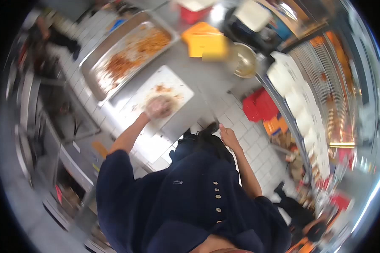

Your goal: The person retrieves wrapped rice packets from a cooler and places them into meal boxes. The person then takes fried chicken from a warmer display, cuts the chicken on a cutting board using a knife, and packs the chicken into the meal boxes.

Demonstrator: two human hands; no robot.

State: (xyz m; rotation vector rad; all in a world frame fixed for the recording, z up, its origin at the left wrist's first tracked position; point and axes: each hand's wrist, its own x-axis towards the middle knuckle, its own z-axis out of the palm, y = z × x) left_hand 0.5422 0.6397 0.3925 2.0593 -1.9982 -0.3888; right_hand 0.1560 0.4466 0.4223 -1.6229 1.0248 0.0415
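Observation:
My left hand [158,107], in a clear glove, is over the white cutting board [178,80]. Motion blurs its fingers, so I cannot tell whether they are open or closed. Brownish food bits [160,88] lie on the board around it. My right hand [228,135] is low beside my body, closed around the dark handle of a knife [212,127]. The knife's thin blade is faint and points away from me towards the metal table [190,111].
A large metal tray [93,86] with orange-brown food crumbs stands beyond the board. Yellow cartons [206,41] and a metal bowl [243,60] are at the back. White containers [297,103] line a shelf on the right. Another person [297,208] is at lower right.

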